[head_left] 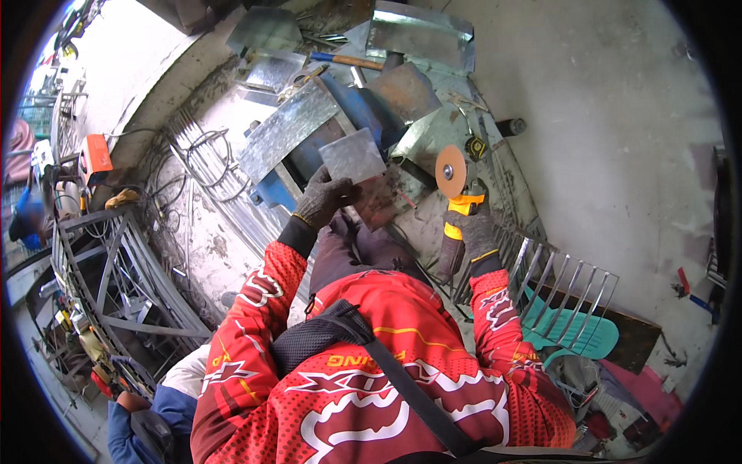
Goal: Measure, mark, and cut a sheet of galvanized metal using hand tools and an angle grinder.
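Note:
My left hand (325, 199), in a dark grey knit glove, is closed on the near left edge of a small square metal sheet (353, 155). The sheet is held in front of a blue metal stand (311, 157) with a long galvanized strip (290, 127) on top. Off to the right, my gloved right hand (473, 228) wraps round the body of an angle grinder (465, 204) with a yellow-orange head. Its orange-brown disc (450, 166) points up and away from me, apart from the sheet. Whether the disc turns, I cannot tell.
Sheet offcuts (421, 35), a wooden-handled hammer (352, 60) and a tape measure (474, 147) lie beyond. Long metal tubes (224, 178) and cables cover the left floor, near an orange box (97, 160). A green plastic chair (580, 332) stands right; another person (166, 417) is lower left.

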Motion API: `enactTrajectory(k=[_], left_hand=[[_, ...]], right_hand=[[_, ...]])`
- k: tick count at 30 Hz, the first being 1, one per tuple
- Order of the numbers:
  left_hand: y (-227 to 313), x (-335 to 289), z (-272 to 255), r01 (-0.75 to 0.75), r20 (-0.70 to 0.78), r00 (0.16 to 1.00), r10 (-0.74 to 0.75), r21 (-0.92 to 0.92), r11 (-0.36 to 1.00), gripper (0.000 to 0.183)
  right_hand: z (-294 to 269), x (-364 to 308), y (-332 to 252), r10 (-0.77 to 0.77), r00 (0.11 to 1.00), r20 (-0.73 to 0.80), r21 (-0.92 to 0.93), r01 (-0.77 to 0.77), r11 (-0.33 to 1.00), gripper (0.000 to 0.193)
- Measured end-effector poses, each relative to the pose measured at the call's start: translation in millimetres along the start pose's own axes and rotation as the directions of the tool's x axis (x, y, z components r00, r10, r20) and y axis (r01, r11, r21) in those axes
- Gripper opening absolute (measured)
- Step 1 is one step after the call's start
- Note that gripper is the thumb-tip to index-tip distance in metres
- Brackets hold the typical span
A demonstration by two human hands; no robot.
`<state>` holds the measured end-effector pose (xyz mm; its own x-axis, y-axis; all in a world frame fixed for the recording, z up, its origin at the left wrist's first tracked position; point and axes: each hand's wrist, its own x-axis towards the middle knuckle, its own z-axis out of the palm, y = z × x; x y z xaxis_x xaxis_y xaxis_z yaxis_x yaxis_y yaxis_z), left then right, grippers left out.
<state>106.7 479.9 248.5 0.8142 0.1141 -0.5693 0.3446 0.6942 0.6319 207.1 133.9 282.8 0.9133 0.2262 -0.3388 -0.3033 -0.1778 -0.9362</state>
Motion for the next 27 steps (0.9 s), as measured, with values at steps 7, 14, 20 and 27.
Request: enactTrajectory(k=[7,14,20,27], left_hand=[[-28.1,30.8,-32.3,-0.144,0.072,0.989,0.132,0.199,0.969,0.038],[21.0,-10.0,42.6,-0.29,0.168,0.947,0.274,0.816,0.501,0.047],[18.7,-28.4,57.1,-0.353,0.263,0.92,0.291,0.879,0.321,0.047],[8.0,-24.0,51.3,-0.38,0.301,0.917,0.261,0.857,0.347,0.049]], right_hand=[[-7.5,8.1,2.7,0.036,0.998,0.054,-0.244,-0.022,0.97,0.097],[18.0,3.6,-44.2,-0.054,0.998,-0.014,-0.64,0.032,0.768,0.1],[35.9,8.1,-56.4,-0.054,0.998,0.02,-0.781,0.049,0.622,0.093],[41.0,6.6,-57.3,-0.084,0.993,0.086,-0.778,0.119,0.616,0.098]])
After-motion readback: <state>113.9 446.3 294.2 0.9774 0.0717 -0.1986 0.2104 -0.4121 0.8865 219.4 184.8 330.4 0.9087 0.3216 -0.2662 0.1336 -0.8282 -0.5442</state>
